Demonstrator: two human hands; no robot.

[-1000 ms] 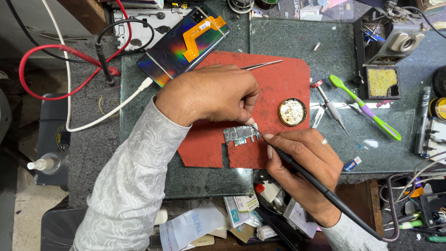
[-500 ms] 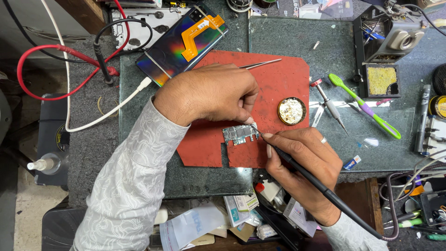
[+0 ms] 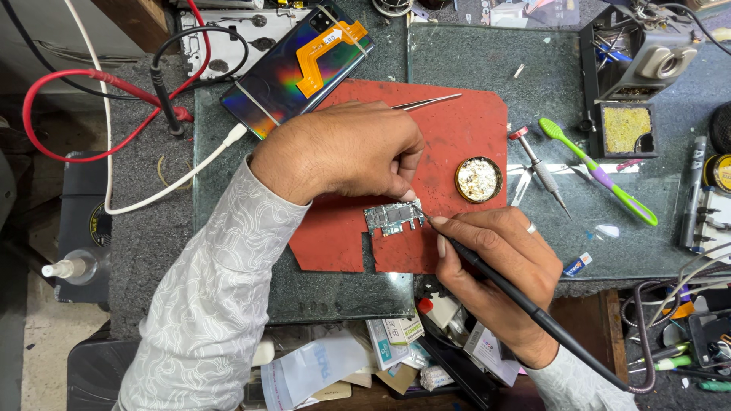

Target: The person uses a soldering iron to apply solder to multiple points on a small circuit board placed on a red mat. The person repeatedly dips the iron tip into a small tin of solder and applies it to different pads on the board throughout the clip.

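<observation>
— On the bench: wide glass-topped table (image 3: 487,68), dusty and crowded. Over its middle, red work mat (image 3: 464,137), notched along the near edge.

— And on the mat?

— Near the front edge, small phone circuit board (image 3: 393,218), lying flat. Beyond the mat's far left corner, a phone (image 3: 293,68) with an iridescent back and an orange flex ribbon banded across it. To the right, round tin of flux (image 3: 479,180), half on the mat.

— Hands?

— Left hand (image 3: 346,152) curled over the board's far edge, fingertips pressed down on its top right corner, pinning it to the mat. Right hand (image 3: 495,266) closed pen-fashion round a black soldering iron (image 3: 487,270), tip touching the board's right end, cord trailing off toward the lower right.

— Handling of the board?

— Judged light, thin and stiff, but fragile (tiny parts across the upper face, easily knocked). Likely to skate about without a finger on it. Best held by bare edges or a corner, well away from the hot tip.

— Smaller things?

— Tweezers (image 3: 426,101) lying on the mat's far side, green toothbrush (image 3: 601,175) and a small screwdriver (image 3: 541,171) on the glass to the right, yellowed sponge tray (image 3: 626,129) beyond them.
</observation>
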